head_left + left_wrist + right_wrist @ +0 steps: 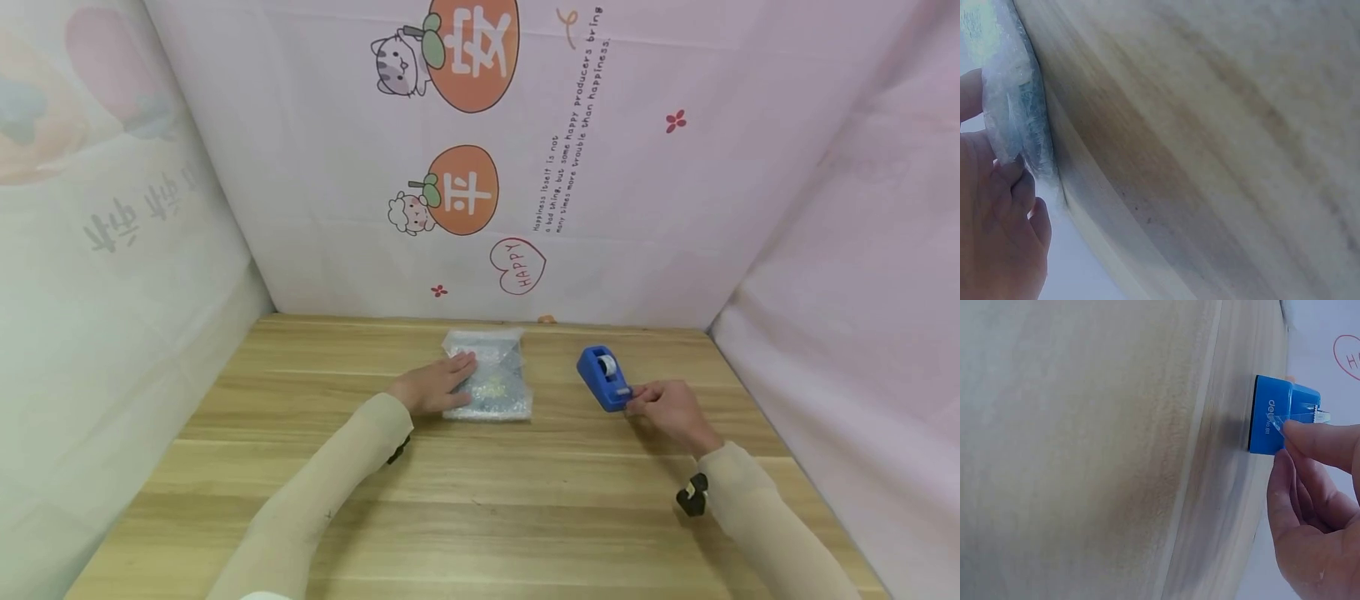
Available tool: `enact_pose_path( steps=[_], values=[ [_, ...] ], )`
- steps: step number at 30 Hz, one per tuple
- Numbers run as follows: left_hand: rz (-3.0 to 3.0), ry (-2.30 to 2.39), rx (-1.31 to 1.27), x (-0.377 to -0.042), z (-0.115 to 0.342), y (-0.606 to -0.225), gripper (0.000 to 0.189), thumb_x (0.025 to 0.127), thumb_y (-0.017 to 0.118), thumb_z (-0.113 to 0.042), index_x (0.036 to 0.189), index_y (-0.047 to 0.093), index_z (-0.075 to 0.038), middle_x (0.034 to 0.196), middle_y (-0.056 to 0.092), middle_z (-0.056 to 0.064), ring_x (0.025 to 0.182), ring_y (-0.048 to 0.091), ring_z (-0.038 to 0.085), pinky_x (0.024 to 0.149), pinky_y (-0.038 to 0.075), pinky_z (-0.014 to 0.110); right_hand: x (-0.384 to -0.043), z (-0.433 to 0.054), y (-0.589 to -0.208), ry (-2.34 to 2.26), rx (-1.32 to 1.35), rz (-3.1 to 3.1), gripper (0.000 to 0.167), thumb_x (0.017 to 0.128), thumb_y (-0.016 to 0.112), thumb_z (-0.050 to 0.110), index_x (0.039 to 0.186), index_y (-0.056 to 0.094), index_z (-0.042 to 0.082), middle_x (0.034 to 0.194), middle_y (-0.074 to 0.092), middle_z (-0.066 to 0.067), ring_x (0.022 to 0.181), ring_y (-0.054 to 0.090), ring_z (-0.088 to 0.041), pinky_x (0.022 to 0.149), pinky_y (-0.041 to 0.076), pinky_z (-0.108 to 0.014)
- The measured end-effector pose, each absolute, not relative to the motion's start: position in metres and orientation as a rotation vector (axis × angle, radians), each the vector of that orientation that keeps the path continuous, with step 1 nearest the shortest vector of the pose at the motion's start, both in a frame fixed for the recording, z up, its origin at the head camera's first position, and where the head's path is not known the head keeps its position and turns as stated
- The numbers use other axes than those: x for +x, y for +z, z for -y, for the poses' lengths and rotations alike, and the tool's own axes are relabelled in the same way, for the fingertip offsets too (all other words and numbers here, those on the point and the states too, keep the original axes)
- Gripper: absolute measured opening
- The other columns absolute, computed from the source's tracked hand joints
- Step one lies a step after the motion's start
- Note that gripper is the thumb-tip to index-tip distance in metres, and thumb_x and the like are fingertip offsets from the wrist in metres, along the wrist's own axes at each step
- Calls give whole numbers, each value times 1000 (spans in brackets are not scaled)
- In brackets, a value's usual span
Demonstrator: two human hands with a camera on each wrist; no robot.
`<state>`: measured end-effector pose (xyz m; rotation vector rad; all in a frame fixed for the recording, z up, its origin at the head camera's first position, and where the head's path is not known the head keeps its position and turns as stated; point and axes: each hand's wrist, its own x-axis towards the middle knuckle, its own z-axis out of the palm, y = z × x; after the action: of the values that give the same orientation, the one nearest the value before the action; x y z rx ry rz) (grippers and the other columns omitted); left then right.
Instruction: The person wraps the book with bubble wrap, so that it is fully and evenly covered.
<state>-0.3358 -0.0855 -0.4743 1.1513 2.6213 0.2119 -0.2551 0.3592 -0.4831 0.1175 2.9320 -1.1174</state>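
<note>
A flat package in clear bubble wrap [497, 385] lies on the table toward the back. My left hand [435, 386] rests on its left side with the fingers spread; the left wrist view shows the left hand [1004, 219] against the edge of the wrapped package [1019, 94]. To the right stands a blue tape dispenser [597, 382] holding a roll of tape [607, 365]. At its front end, my right hand [671, 411] pinches a clear strip of tape [1277, 421] between thumb and forefinger. In the right wrist view the strip runs to the dispenser's toothed cutter [1317, 415].
The wood-grain table [480, 508] meets a printed white cloth [622, 275] at the back. Plain-looking cloth walls hang at the left [127, 333] and right [862, 333]. A black wrist device [692, 495] sits at the right cuff.
</note>
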Motion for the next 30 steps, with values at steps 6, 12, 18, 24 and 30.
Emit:
enact_pose_path(
  steps=[6,12,18,24,30],
  values=[
    [-2622,200,1150,-335,86,-474,74,114,39,-45,169,14,-5,179,8,13,167,9,32,136,17,48,-253,-358,-479,-1104,104,-2961,14,91,79,10,86,80,-2,123,76,-26,119,69,-43,83,51,-27],
    [-2618,195,1159,-335,86,-474,74,114,39,-46,169,14,-4,179,8,14,167,10,33,136,17,49,-253,-359,-477,-1056,97,-2966,14,93,75,9,85,78,-2,123,75,-27,118,70,-43,79,51,-25],
    [-2619,208,1151,-335,86,-474,74,114,39,-46,169,14,-4,179,7,13,167,10,32,136,17,49,-250,-361,-475,-1068,43,-2965,14,92,72,5,81,74,-4,122,75,-29,114,71,-41,74,52,-25],
    [-2616,205,1137,-334,87,-474,74,114,38,-47,170,13,-6,180,6,11,168,8,30,137,16,48,-243,-367,-470,-992,-112,-2928,13,95,73,8,86,74,-2,107,78,-23,94,68,-25,68,53,-26],
    [-2622,202,1146,-336,86,-475,73,114,38,-46,170,15,-5,180,8,12,167,10,30,136,17,48,-240,-364,-457,-968,-232,-2883,18,104,67,17,97,71,1,91,71,-10,82,61,-16,67,51,-25]
  ],
)
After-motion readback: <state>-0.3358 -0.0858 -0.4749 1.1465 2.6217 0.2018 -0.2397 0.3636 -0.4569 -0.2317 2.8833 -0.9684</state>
